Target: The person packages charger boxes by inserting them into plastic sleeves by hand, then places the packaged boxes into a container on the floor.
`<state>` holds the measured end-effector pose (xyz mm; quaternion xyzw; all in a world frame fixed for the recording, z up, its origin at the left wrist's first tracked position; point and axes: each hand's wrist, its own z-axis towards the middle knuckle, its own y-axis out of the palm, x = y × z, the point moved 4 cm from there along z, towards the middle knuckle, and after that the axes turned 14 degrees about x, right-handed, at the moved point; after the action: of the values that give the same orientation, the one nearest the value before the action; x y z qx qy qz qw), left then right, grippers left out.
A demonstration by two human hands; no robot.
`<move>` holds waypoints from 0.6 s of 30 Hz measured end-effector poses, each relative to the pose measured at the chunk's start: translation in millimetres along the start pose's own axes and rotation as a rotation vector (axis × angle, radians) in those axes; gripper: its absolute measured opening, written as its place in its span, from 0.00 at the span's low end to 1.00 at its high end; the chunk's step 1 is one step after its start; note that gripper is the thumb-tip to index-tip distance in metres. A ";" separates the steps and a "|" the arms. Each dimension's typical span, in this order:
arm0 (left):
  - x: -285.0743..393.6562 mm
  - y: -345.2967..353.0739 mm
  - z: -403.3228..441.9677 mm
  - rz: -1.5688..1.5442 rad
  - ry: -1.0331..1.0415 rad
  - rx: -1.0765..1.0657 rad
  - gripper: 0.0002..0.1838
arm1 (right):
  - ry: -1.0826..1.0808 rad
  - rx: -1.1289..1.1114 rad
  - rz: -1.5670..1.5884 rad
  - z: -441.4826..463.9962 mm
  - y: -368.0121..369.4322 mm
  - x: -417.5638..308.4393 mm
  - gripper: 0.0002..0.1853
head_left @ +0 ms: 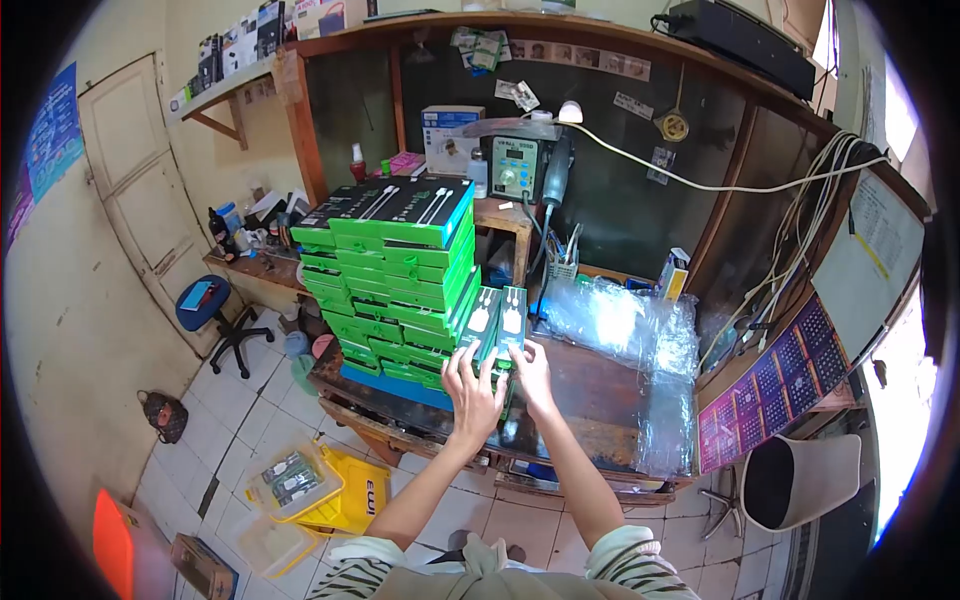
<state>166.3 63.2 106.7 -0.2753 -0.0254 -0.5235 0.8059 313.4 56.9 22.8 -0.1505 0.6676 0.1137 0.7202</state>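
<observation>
Black-and-green boxes (512, 318), apparently against hands (477, 402)

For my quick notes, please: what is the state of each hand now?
Left hand: partly open, at left front box; grip cannot be told.
Right hand: curled, at right front box; grip cannot be told.

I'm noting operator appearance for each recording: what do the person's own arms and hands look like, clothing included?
The left hand and right hand are ungloved, and I can make out no rings or watch. The forearms are uncovered. The sleeves are pale with dark stripes and plain pale ends.
</observation>
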 end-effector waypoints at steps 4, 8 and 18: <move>14.6 4.5 6.0 -0.192 -0.001 -0.039 0.14 | 0.201 -0.134 0.477 -26.0 -29.8 -36.8 0.20; 44.6 19.3 -4.1 -0.608 -0.010 -0.141 0.10 | -0.090 0.010 0.436 -48.6 -71.0 -39.2 0.20; 65.8 90.6 -113.2 -0.780 -0.337 -0.548 0.24 | 0.077 0.311 -0.105 -69.3 -151.0 58.2 0.18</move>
<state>245.7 -17.5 -5.3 -0.5273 -0.1177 -0.7213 0.4333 309.0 -111.0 -29.7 -0.0758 0.6954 -0.0347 0.7137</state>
